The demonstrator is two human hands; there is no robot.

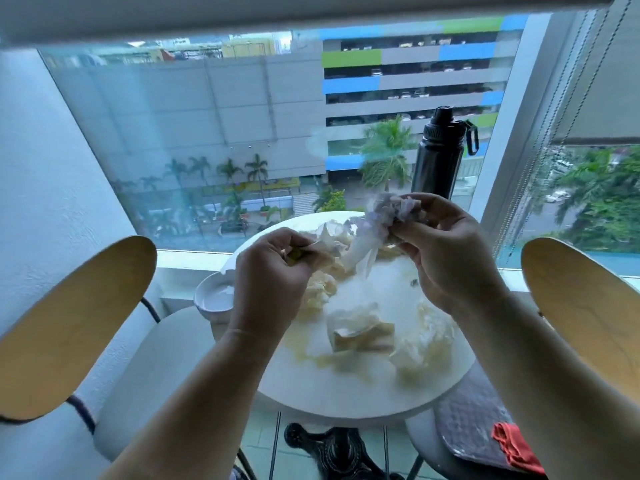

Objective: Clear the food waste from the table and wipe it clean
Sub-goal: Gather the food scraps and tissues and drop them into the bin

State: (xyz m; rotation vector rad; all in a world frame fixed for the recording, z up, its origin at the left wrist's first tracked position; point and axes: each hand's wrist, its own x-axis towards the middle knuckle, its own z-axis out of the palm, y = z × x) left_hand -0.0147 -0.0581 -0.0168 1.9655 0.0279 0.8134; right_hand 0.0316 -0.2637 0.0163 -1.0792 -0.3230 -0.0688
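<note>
Nearest the camera, two bare forearms reach forward over a small round white table (346,393), whose dark ornate base (332,448) shows below its near edge. A wooden chair back (69,327) stands at the table's left side and another wooden chair back (585,313) at its right; on the right-hand seat lies a grey quilted cushion (467,424) with a red cloth (516,448) on it.

On the near half of the tabletop, yellowish smears and scraps of food waste (325,362) spread toward the near-left edge. A crumpled tissue with a peel-like piece (360,330) lies around the centre, and a wad of crumpled tissue (422,344) sits toward the right edge. At the left edge a white bowl (216,296) rests, partly hidden by the left wrist.

Above the middle of the table, the left hand (273,268) has its fingers pinched together on a small yellow-green scrap and the end of a white tissue (349,251). The right hand (446,244) is raised over the far half, fingers clamped on a crumpled bundle of tissue and purplish peels (391,213). The white tissue stretches between the two hands.

Beyond the far-right edge stands a black water bottle (438,157) against the window (242,133), through which a building and palms show.
</note>
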